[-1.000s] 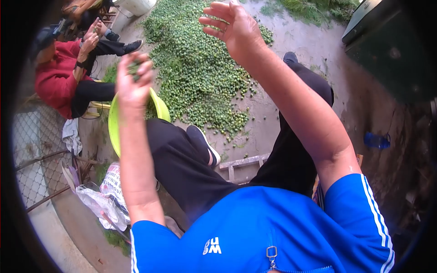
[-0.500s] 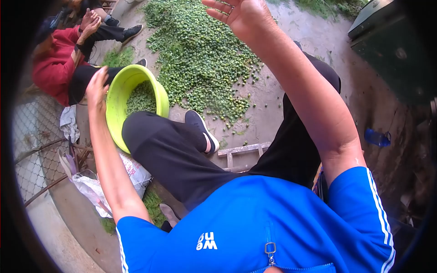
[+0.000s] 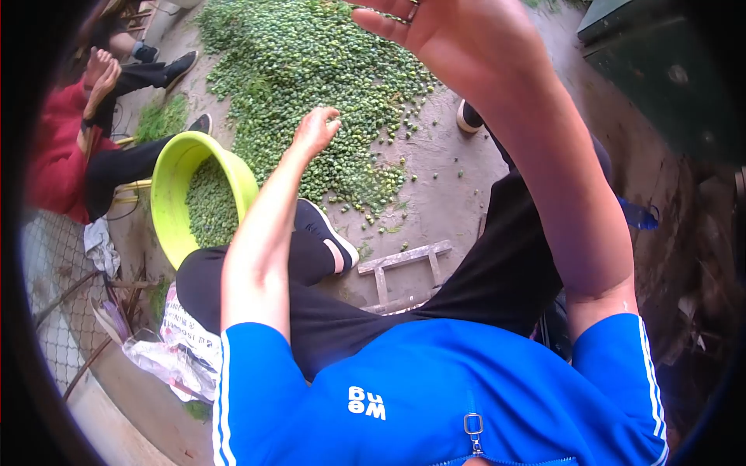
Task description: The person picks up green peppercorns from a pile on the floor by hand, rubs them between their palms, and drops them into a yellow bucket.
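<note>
At upper centre, the left hand curls over piled green produce, grip unclear; the unclenched right hand meets the top edge.

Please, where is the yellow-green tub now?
In the head view, the yellow-green tub is at left, just beyond the person's left knee and left of the green heap.

Floor: left edge, chain-link fence, with printed white sack near it; right edge, blue plastic container; upper right corner, dark green box.
</note>
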Demonstrator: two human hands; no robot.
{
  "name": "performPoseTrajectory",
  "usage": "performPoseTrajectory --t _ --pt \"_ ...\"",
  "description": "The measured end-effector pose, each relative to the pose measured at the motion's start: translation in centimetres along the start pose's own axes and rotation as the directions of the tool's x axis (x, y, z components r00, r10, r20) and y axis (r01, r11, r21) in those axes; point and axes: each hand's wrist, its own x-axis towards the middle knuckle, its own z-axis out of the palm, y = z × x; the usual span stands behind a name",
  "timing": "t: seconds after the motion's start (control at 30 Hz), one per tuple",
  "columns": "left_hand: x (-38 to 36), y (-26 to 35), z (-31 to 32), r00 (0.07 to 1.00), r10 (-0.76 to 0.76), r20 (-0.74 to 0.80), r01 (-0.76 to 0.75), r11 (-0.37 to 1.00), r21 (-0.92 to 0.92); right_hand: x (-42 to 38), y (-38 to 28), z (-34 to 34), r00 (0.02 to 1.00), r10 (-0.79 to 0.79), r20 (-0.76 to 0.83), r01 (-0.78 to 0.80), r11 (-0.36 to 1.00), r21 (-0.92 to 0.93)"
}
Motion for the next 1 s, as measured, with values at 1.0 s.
performPoseTrajectory --t 1.0 --pt "-2.9 -6.3 4.8 0.813 -0.44 0.381 0.27 -0.294 -0.917 0.9 0.8 -3.1 0.958 0.084 0.275 -0.119 0.986 0.113"
